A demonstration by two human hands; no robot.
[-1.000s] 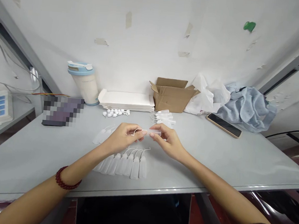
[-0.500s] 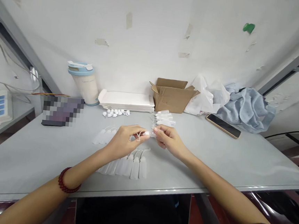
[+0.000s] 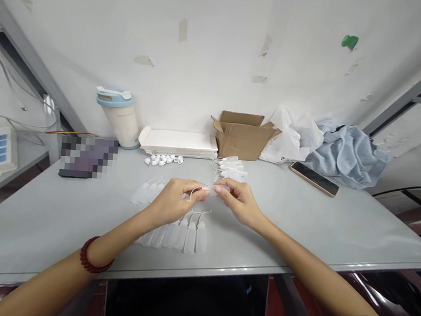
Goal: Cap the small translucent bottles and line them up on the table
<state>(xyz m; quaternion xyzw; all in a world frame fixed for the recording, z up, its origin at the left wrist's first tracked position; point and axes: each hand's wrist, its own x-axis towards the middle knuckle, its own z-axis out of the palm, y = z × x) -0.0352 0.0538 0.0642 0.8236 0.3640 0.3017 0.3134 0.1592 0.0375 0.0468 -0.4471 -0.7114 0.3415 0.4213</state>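
Observation:
Above the middle of the table, my left hand (image 3: 175,200) is closed in a pinch on a white cap with a thin curved tube (image 3: 191,193). Facing it, my right hand (image 3: 242,203) grips a small translucent plastic bottle (image 3: 224,187), its neck end against or very close to the cap; my fingers partly cover both. Below my hands lies a row of translucent bottles with curved tubes (image 3: 191,237). Another group of such bottles (image 3: 143,192) rests behind my left hand, and several more bottles (image 3: 234,174) lie just beyond my right hand.
Loose white caps (image 3: 163,160) lie before a stack of white paper envelopes (image 3: 182,141). Along the wall stand a tumbler (image 3: 120,120), an open cardboard box (image 3: 245,139), a white plastic bag (image 3: 288,135) and blue cloth (image 3: 347,153). A phone (image 3: 315,178) lies at right on the grey table (image 3: 261,246).
My right fingers have shifted and turned slightly, so more of the bottle shows between them. The curved tube at my left hand has swung a little to the left.

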